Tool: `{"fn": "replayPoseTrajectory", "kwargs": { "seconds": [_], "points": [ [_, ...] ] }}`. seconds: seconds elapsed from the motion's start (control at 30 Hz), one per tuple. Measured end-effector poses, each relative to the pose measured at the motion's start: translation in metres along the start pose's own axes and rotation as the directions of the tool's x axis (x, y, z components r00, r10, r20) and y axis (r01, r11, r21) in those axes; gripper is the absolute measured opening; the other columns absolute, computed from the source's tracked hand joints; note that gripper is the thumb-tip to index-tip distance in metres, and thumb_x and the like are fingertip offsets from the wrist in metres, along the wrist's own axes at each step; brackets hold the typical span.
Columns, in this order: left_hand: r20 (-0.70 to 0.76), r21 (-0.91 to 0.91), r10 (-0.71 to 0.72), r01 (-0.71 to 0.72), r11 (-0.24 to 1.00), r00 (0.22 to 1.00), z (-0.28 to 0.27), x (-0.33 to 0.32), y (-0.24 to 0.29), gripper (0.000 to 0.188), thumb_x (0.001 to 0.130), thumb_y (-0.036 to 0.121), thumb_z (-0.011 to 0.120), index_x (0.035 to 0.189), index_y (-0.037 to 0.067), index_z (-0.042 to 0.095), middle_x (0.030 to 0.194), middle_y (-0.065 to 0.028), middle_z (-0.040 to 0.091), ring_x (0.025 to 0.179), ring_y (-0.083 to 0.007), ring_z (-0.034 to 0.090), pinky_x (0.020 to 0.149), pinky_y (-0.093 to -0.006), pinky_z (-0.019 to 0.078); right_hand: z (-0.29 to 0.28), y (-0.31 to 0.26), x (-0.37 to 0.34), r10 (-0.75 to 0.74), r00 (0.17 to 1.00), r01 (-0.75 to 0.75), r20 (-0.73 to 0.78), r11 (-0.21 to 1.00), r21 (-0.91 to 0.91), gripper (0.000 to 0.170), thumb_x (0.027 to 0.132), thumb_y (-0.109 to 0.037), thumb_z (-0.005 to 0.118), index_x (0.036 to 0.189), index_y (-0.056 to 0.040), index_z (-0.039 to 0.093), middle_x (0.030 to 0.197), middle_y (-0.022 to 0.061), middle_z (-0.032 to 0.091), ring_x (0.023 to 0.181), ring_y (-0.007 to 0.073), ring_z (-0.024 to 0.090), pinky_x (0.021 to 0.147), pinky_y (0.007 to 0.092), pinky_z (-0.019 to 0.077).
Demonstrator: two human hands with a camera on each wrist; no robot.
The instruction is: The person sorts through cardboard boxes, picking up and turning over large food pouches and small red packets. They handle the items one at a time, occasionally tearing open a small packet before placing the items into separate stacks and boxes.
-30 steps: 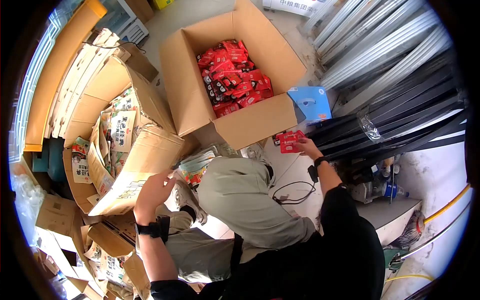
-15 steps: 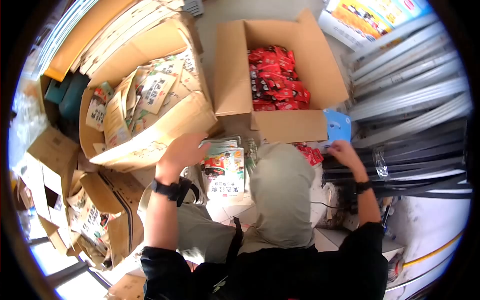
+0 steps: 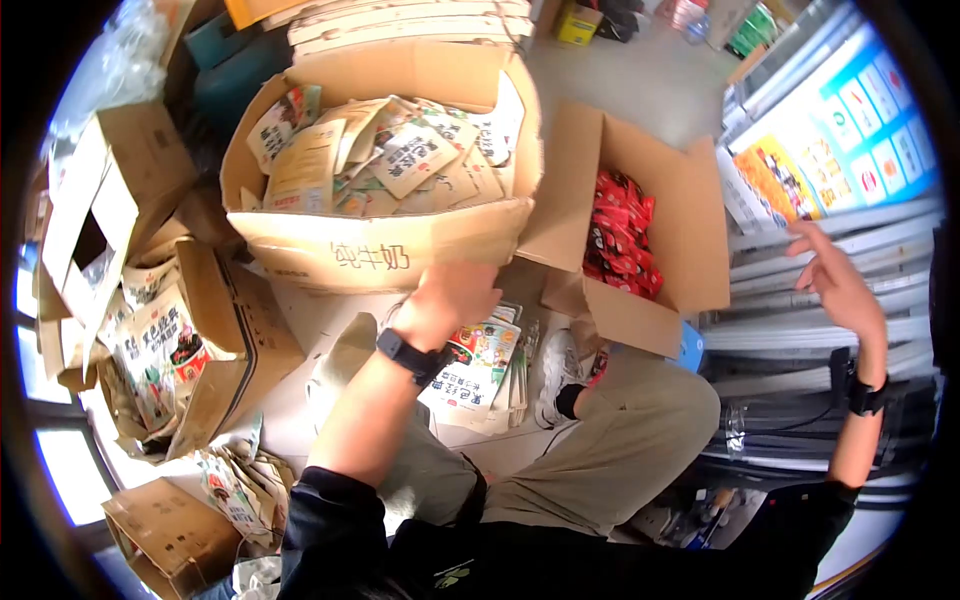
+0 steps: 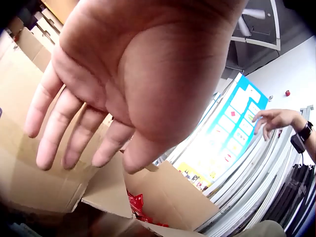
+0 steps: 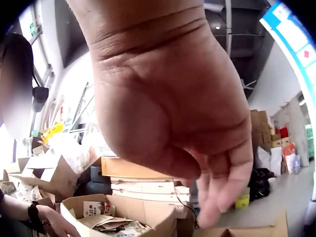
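My left hand hovers by the front wall of a big carton full of printed pouches. Its fingers are loosely extended, with nothing in them. Below it on the floor lies a stack of flat printed pouches, partly covered by the hand in the head view. Out to the right, my right hand is raised over long metal profiles, fingers relaxed and empty. Between the hands, a second carton contains many small red packets. A few red packets are on the floor beside my shoe.
At the left, a smaller carton holds more pouches, with loose pouches nearer me. A blue box sits by the red-packet carton. A printed board leans behind the profiles. My knees frame the floor stack.
My right hand held a red packet one second ago; now it is empty and has risen to the right. The head view has swung left. My left hand stays near the pouch stack.
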State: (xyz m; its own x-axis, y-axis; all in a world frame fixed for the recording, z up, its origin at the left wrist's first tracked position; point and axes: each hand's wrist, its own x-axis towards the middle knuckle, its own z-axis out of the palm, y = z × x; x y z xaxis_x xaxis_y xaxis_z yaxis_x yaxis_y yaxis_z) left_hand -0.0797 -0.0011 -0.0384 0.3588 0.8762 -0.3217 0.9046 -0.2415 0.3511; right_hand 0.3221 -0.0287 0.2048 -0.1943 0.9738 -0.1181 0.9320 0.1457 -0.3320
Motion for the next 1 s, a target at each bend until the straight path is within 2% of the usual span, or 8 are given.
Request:
{"fn": "replayPoseTrajectory", "kwargs": {
  "seconds": [0.13,0.23,0.47,0.6,0.73,0.87,0.97,1.0],
  "points": [
    [-0.373,0.065,0.027,-0.003,0.998,0.927,0.010,0.015,-0.014,0.039,0.087,0.033,0.058,0.116,0.008,0.059,0.125,-0.0237,0.055,0.090,-0.0375,0.065,0.077,-0.0467,0.0533,-0.035,-0.079,0.064,-0.105,0.993,0.113,0.058,0.979,-0.171,0.033,0.092,-0.001,0.048,0.125,-0.0051,0.049,0.099,0.0095,0.056,0.066,0.0102,0.050,0.066,0.0240,0.0464],
    [-0.585,0.156,-0.144,0.285,0.946,0.798,0.001,0.031,-0.027,0.058,0.083,0.030,0.060,0.131,0.000,0.046,0.119,-0.0253,0.055,0.072,-0.0318,0.068,0.057,-0.0409,0.0544,-0.023,-0.123,0.127,-0.411,0.903,0.430,0.129,0.873,-0.231,0.023,0.096,-0.017,0.052,0.115,-0.0027,0.054,0.096,0.0085,0.057,0.072,0.0118,0.053,0.067,0.0261,0.0478],
    [-0.156,0.257,-0.413,0.441,0.860,0.897,-0.002,0.040,-0.015,0.055,0.085,0.027,0.059,0.132,0.002,0.045,0.123,-0.0146,0.053,0.063,-0.0224,0.066,0.056,-0.0459,0.0528,0.079,-0.211,0.264,-0.621,0.741,0.670,0.257,0.710,-0.217,0.024,0.086,-0.010,0.052,0.106,0.0021,0.059,0.085,0.0182,0.066,0.078,0.0287,0.065,0.072,0.0386,0.0508],
    [-0.387,0.419,-0.363,0.512,0.750,0.848,0.030,0.040,-0.004,0.033,0.084,0.026,0.057,0.109,0.006,0.064,0.113,-0.0087,0.055,0.115,-0.0248,0.048,0.052,-0.0439,0.0505,0.170,-0.227,0.337,-0.600,0.707,0.706,0.374,0.629,-0.326,0.025,0.083,-0.005,0.052,0.104,0.0026,0.062,0.093,0.0233,0.066,0.087,0.0351,0.065,0.076,0.0411,0.0514],
    [-0.292,0.382,-0.452,0.537,0.752,0.843,0.028,0.043,0.001,0.041,0.086,0.023,0.056,0.123,0.006,0.056,0.121,-0.0072,0.051,0.123,-0.0205,0.042,0.059,-0.0465,0.0529,0.255,-0.256,0.383,-0.511,0.657,0.743,0.555,0.561,-0.363,0.025,0.072,0.000,0.055,0.093,0.0005,0.067,0.094,0.0217,0.065,0.092,0.0360,0.064,0.077,0.0422,0.0515],
    [-0.199,0.371,-0.501,0.538,0.757,0.842,0.011,0.027,0.006,0.057,0.088,0.021,0.056,0.139,0.002,0.038,0.138,-0.0123,0.043,0.066,-0.0159,0.065,0.068,-0.0447,0.0543,0.331,-0.280,0.423,-0.495,0.596,0.792,0.632,0.491,-0.363,0.028,0.073,-0.007,0.059,0.097,-0.0122,0.072,0.117,0.0164,0.060,0.098,0.0344,0.062,0.083,0.0418,0.0500],
    [-0.204,0.395,-0.489,0.528,0.752,0.848,0.035,0.041,0.003,0.066,0.084,0.026,0.056,0.140,0.000,0.035,0.140,-0.0164,0.040,0.047,-0.0182,0.058,0.069,-0.0525,0.0537,0.384,-0.294,0.429,-0.351,0.599,0.780,0.719,0.459,-0.425,0.037,0.076,-0.014,0.062,0.111,-0.0184,0.070,0.155,0.0146,0.024,0.117,0.0318,0.058,0.098,0.0389,0.0464],
    [-0.177,0.400,-0.538,0.560,0.726,0.824,0.031,0.040,0.005,0.071,0.084,0.028,0.057,0.143,-0.001,0.030,0.141,-0.0158,0.039,0.045,-0.0209,0.058,0.070,-0.0544,0.0536,0.405,-0.293,0.430,-0.288,0.613,0.766,0.736,0.443,-0.465,0.050,0.077,-0.014,0.061,0.126,-0.0247,0.063,0.159,0.0091,0.015,0.135,0.0333,0.039,0.110,0.0447,0.0350]
  ]
}}
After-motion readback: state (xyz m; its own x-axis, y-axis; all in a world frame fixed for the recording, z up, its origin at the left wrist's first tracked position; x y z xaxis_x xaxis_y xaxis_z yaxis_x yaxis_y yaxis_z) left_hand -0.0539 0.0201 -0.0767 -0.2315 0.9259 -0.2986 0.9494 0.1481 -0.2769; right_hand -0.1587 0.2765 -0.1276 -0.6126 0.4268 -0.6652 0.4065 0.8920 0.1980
